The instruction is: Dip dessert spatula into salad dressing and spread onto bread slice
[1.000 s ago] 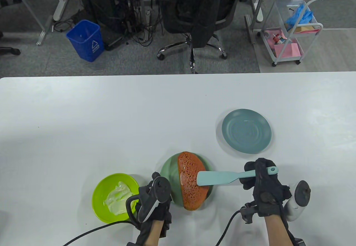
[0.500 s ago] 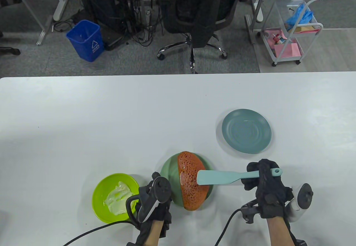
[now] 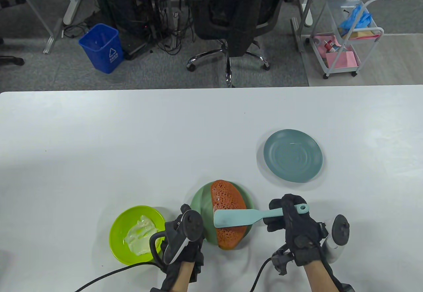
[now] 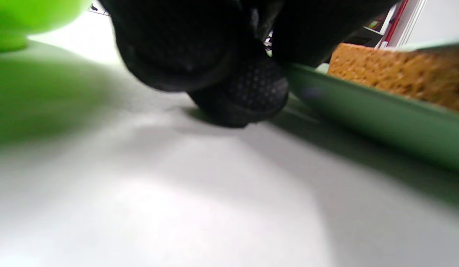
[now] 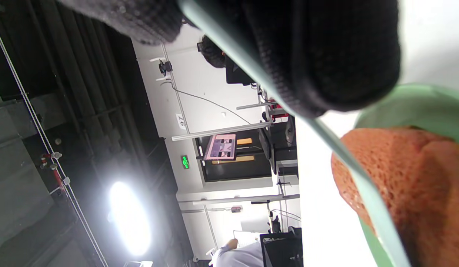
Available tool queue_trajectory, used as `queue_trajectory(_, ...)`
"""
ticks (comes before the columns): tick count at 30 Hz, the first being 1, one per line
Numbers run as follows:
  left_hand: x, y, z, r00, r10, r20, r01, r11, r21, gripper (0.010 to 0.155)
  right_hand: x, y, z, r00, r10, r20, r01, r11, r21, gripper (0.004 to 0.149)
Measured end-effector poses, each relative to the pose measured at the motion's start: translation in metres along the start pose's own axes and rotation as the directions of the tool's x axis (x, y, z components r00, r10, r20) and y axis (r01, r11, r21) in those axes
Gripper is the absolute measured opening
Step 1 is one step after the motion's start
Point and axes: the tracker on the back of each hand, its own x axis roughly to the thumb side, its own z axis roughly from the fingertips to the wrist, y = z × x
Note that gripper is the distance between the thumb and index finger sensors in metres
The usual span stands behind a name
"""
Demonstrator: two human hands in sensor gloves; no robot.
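A brown bread slice (image 3: pixel 228 219) lies on a green plate (image 3: pixel 201 206) near the table's front edge; both also show in the left wrist view, bread (image 4: pixel 396 74) and plate (image 4: pixel 362 115). My right hand (image 3: pixel 290 219) grips the handle of a light blue spatula (image 3: pixel 238 218), whose blade lies flat across the bread. In the right wrist view the spatula (image 5: pixel 348 167) crosses the bread (image 5: pixel 411 185). A lime green bowl (image 3: pixel 119 232) with white dressing (image 3: pixel 140 234) sits to the left. My left hand (image 3: pixel 185 239) rests on the table between bowl and plate, fingertips (image 4: pixel 240 92) down by the plate's rim.
An empty blue-grey plate (image 3: pixel 292 156) sits behind my right hand. Cables trail from both gloves off the table's front edge. An office chair (image 3: pixel 231 14) and a blue bin (image 3: pixel 102 47) stand on the floor beyond the table's far edge.
My right hand has moved left and slightly toward the front, sweeping the spatula blade leftward across the bread. The left hand has not moved.
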Motion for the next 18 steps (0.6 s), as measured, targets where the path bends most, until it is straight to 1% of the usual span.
queue_trajectory(13, 0.0, 0.0, 0.0, 1.0, 0.001, -0.001, -0.001, 1.0, -0.001, 0.057, 0.014, -0.011, 0.002, 0.999, 0.038, -0.01, -0.038, 0.999, 0.0, 0.039)
queue_trajectory(18, 0.0, 0.0, 0.0, 1.0, 0.002, 0.0, -0.002, 1.0, -0.002, 0.058, 0.024, -0.022, 0.003, 0.996, 0.084, 0.028, -0.082, 0.995, -0.047, 0.038)
